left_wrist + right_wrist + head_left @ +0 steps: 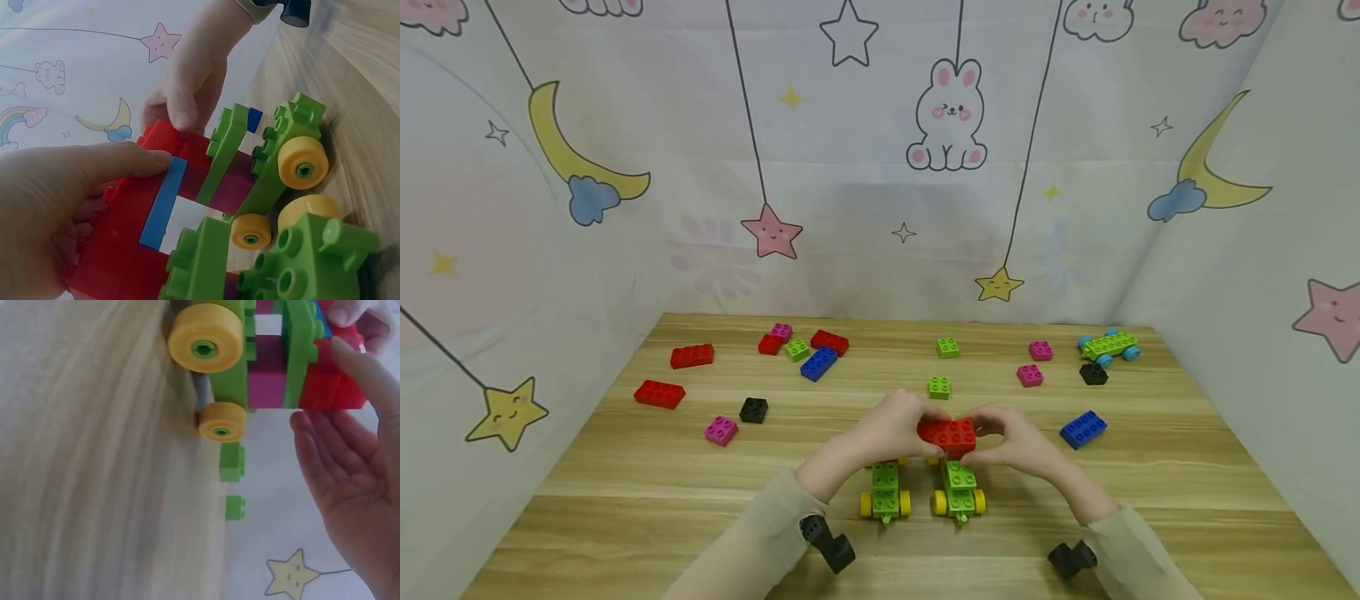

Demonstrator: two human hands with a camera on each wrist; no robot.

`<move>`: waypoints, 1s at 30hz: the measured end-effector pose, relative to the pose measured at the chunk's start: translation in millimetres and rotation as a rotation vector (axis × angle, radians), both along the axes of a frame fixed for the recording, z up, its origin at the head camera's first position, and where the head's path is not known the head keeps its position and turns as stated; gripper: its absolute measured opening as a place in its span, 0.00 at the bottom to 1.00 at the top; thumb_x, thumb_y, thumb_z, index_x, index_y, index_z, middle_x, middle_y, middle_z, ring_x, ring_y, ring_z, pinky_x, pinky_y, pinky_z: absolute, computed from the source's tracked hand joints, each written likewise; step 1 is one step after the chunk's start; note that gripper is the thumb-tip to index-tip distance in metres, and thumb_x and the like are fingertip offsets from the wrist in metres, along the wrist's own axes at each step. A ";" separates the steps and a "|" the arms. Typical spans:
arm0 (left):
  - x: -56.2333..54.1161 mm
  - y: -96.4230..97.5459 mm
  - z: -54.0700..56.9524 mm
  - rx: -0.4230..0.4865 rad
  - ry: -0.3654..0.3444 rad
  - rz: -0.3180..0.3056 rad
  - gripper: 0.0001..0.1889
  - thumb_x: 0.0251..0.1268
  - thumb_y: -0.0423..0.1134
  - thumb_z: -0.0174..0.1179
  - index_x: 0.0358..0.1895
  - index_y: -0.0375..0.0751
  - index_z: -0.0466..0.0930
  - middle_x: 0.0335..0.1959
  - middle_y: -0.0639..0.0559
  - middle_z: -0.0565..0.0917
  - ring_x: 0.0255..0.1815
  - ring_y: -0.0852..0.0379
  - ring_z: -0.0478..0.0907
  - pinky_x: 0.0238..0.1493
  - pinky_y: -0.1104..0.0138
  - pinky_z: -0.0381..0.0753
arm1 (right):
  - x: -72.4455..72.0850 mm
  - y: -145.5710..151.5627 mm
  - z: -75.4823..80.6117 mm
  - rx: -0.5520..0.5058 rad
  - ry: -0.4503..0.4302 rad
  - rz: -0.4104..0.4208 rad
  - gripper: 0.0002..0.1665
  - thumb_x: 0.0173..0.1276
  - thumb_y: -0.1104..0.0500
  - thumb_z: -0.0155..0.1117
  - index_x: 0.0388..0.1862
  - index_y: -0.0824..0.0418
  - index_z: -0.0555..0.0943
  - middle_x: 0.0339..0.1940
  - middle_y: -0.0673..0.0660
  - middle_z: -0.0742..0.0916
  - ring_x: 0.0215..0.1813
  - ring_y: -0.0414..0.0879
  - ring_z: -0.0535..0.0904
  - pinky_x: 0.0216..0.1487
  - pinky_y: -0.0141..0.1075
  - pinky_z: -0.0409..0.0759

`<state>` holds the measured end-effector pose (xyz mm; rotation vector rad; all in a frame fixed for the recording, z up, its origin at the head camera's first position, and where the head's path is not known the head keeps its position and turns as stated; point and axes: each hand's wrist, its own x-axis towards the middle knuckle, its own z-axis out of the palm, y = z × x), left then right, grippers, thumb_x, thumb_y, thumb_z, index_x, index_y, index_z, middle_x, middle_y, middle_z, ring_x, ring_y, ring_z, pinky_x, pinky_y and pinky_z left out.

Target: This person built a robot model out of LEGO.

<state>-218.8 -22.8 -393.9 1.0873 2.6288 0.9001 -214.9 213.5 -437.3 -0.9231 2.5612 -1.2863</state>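
Both ends of the red bricks [957, 448] stacked over two green cars [884, 500] are taken, left hand [897, 423] gripping one end, right hand [1017, 446] pinching the other. Push harder on one side and, imo, the yellow wheels [303, 164] could roll or the red bricks pop loose. Direction-wise, their long axis runs left-right, studs [108, 195] up, with the cars crosswise underneath.

two green cars [959, 479] stand side by side on yellow wheels [980, 501], with pink bricks [266, 378] and red bricks [953, 435] stacked on top.
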 end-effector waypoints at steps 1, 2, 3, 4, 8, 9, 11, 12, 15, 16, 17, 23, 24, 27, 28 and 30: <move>-0.1 0.0 -0.3 -0.002 0.000 0.001 0.20 0.54 0.38 0.73 0.52 0.39 0.85 0.43 0.49 0.88 0.35 0.66 0.80 0.37 0.78 0.77 | 0.2 0.6 1.6 -0.011 0.007 -0.001 0.27 0.59 0.58 0.75 0.55 0.68 0.80 0.50 0.62 0.86 0.49 0.41 0.83 0.53 0.34 0.82; -0.3 0.0 -0.5 -0.001 -0.001 0.003 0.20 0.54 0.38 0.73 0.52 0.39 0.85 0.44 0.49 0.88 0.35 0.66 0.81 0.37 0.78 0.78 | 0.4 1.2 3.4 -0.020 0.011 -0.003 0.28 0.59 0.58 0.75 0.56 0.68 0.79 0.51 0.63 0.86 0.50 0.41 0.82 0.54 0.34 0.81; -0.5 -0.1 -0.9 -0.001 -0.001 0.005 0.20 0.54 0.38 0.73 0.52 0.39 0.85 0.44 0.49 0.88 0.36 0.65 0.81 0.37 0.78 0.78 | 0.6 1.5 5.4 -0.030 0.016 -0.002 0.27 0.59 0.59 0.74 0.56 0.68 0.79 0.52 0.63 0.85 0.51 0.41 0.82 0.54 0.34 0.81; -0.7 -0.1 -1.2 -0.002 -0.001 0.006 0.21 0.54 0.38 0.73 0.52 0.39 0.85 0.44 0.49 0.88 0.36 0.65 0.81 0.37 0.78 0.78 | 0.7 1.8 7.1 -0.034 0.020 0.000 0.27 0.60 0.59 0.74 0.56 0.68 0.79 0.53 0.63 0.85 0.51 0.40 0.82 0.55 0.34 0.81; -1.4 -0.1 -2.3 0.001 -0.003 0.011 0.21 0.53 0.38 0.74 0.52 0.38 0.85 0.44 0.49 0.88 0.37 0.64 0.82 0.38 0.78 0.78 | 0.8 1.2 12.0 -0.030 0.031 0.004 0.25 0.61 0.59 0.73 0.55 0.67 0.80 0.53 0.61 0.85 0.52 0.38 0.81 0.55 0.34 0.81; -1.5 -0.1 -2.5 0.001 -0.002 0.011 0.21 0.53 0.38 0.74 0.52 0.38 0.85 0.44 0.49 0.88 0.37 0.64 0.82 0.38 0.78 0.78 | 0.9 1.0 12.7 -0.026 0.032 0.002 0.24 0.61 0.59 0.73 0.55 0.67 0.81 0.53 0.61 0.86 0.52 0.38 0.81 0.55 0.33 0.81; -1.6 0.0 -2.6 0.001 -0.004 0.011 0.21 0.53 0.38 0.74 0.52 0.38 0.85 0.44 0.49 0.88 0.37 0.64 0.82 0.38 0.77 0.78 | 0.9 0.9 13.0 -0.019 0.034 -0.001 0.23 0.61 0.58 0.73 0.54 0.65 0.81 0.52 0.60 0.86 0.52 0.38 0.81 0.55 0.33 0.81; -1.6 0.1 -2.8 0.001 -0.005 0.010 0.21 0.53 0.38 0.74 0.52 0.38 0.85 0.44 0.49 0.88 0.37 0.64 0.82 0.38 0.77 0.78 | 0.8 0.9 13.0 -0.016 0.033 -0.003 0.22 0.61 0.58 0.73 0.53 0.64 0.82 0.51 0.60 0.86 0.51 0.39 0.81 0.54 0.33 0.81; -1.8 0.2 -3.0 0.003 -0.010 0.010 0.21 0.53 0.38 0.74 0.52 0.38 0.85 0.44 0.49 0.88 0.37 0.64 0.82 0.38 0.77 0.78 | 0.8 1.1 12.8 -0.013 0.027 -0.012 0.21 0.62 0.57 0.72 0.52 0.63 0.82 0.51 0.60 0.86 0.50 0.40 0.82 0.54 0.35 0.81; -1.9 0.3 -3.2 0.003 -0.011 0.011 0.21 0.53 0.38 0.74 0.52 0.38 0.85 0.44 0.49 0.88 0.37 0.64 0.82 0.38 0.77 0.78 | 0.8 1.2 12.7 -0.014 0.023 -0.016 0.21 0.62 0.57 0.72 0.52 0.63 0.83 0.50 0.60 0.87 0.50 0.40 0.82 0.54 0.36 0.82; -2.1 0.3 -3.5 0.004 -0.011 0.011 0.21 0.53 0.38 0.74 0.52 0.38 0.85 0.44 0.49 0.88 0.37 0.64 0.82 0.38 0.77 0.78 | 0.8 1.2 12.8 -0.015 0.017 -0.020 0.21 0.62 0.57 0.72 0.52 0.63 0.83 0.50 0.60 0.87 0.50 0.40 0.82 0.54 0.37 0.82; -3.0 0.2 -5.2 0.005 -0.003 0.013 0.21 0.52 0.38 0.74 0.52 0.38 0.85 0.44 0.49 0.88 0.37 0.64 0.82 0.38 0.77 0.78 | 1.9 0.2 14.4 -0.021 -0.007 -0.029 0.21 0.61 0.57 0.72 0.52 0.64 0.83 0.49 0.59 0.87 0.49 0.41 0.83 0.54 0.34 0.81; -3.1 0.2 -5.4 0.005 -0.001 0.012 0.21 0.52 0.38 0.74 0.51 0.38 0.85 0.44 0.49 0.88 0.37 0.64 0.82 0.38 0.77 0.78 | 2.1 0.0 14.7 -0.021 -0.007 -0.028 0.21 0.61 0.57 0.72 0.52 0.64 0.83 0.49 0.60 0.87 0.49 0.41 0.83 0.54 0.33 0.81; -3.3 0.3 -5.3 0.006 -0.005 0.014 0.21 0.52 0.38 0.74 0.52 0.38 0.85 0.44 0.49 0.88 0.37 0.64 0.82 0.38 0.77 0.78 | 2.3 0.0 14.9 -0.018 -0.013 -0.031 0.21 0.62 0.57 0.72 0.52 0.64 0.83 0.49 0.59 0.87 0.49 0.42 0.84 0.54 0.32 0.80; -3.3 0.4 -5.2 0.006 -0.007 0.014 0.21 0.52 0.38 0.74 0.52 0.38 0.85 0.44 0.49 0.88 0.37 0.64 0.82 0.38 0.77 0.78 | 2.3 0.0 15.2 -0.017 -0.014 -0.033 0.21 0.62 0.57 0.72 0.52 0.65 0.83 0.49 0.60 0.87 0.49 0.42 0.84 0.54 0.33 0.80; -3.4 0.3 -5.1 0.008 -0.014 0.015 0.21 0.52 0.38 0.74 0.52 0.38 0.85 0.44 0.49 0.88 0.37 0.64 0.81 0.38 0.77 0.78 | 2.2 0.2 15.2 -0.016 -0.016 -0.032 0.21 0.62 0.57 0.72 0.52 0.65 0.83 0.49 0.60 0.87 0.49 0.44 0.84 0.54 0.38 0.82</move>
